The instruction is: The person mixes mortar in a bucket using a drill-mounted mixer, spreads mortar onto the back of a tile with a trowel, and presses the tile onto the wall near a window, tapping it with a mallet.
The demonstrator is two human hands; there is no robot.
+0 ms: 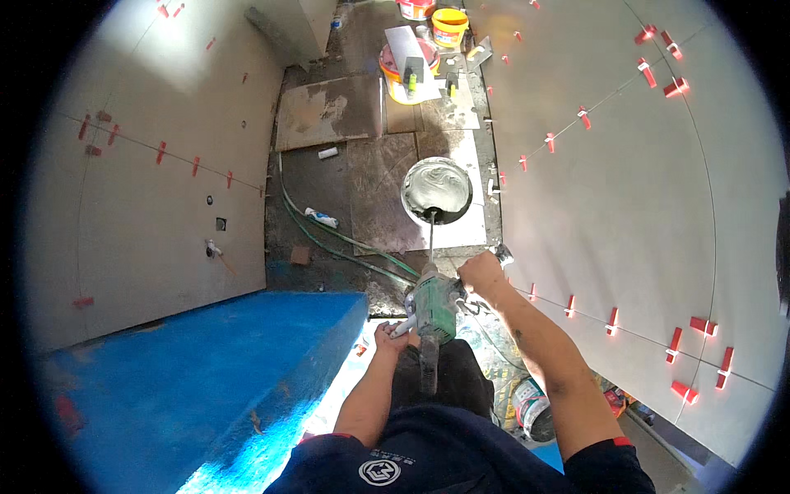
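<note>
A green mixing drill (436,309) is in front of my body, its metal rod (432,239) reaching down into a round bucket. Grey, swirled mortar (436,185) fills the bucket, and the rod enters it at the near rim. My left hand (392,337) is closed round a light grey handle (402,327) on the drill's left side. On the right side, my right hand (482,274) grips the drill's other handle, whose end sticks out past the fist. The mixing end of the rod is hidden in the mortar.
Boards (383,177) cover part of the floor. A green hose (350,255) runs left of the bucket. Farther off stand a yellow bucket (449,27) and another bearing a trowel (403,51). Tiled walls with red clips flank me; a blue ledge (206,337) lies left.
</note>
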